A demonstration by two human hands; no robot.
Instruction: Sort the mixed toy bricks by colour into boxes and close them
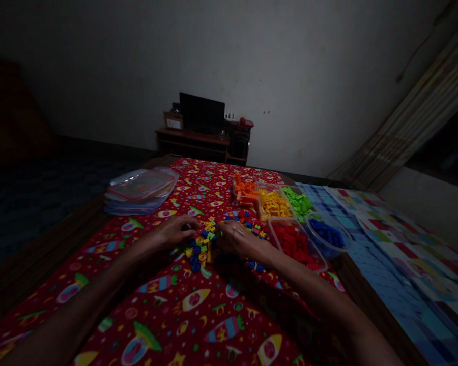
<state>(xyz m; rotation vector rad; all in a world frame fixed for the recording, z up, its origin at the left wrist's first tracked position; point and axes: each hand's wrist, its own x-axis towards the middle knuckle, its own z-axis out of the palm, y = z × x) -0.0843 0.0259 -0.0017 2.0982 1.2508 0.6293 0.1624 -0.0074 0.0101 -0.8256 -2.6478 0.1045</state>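
Loosely curved, the left hand hangs at the left side of a mixed pile of small toy bricks, its thumb and fingers apart and nothing visible between them. Across from it, the right hand is down at the same pile with its fingers bent; their tips are hidden, so whether they pinch a brick cannot be told. The pile lies around the middle of a red patterned cloth, with yellow, blue and green pieces between the hands and more red and blue ones past the right hand. Blue round pieces lie by the right wrist, on the side toward the near edge. Along the right edge of the cloth stand clear tubs, each with one colour: orange bricks nearest the far edge, then yellow bricks, green bricks beside those, red bricks closer to the near edge, and blue bricks in a round tub just to their right. A stack of plastic lids sits at the left edge, toward the far left corner. Beyond the far edge, against a grey wall, a desk bears a dark monitor and a cardboard box.
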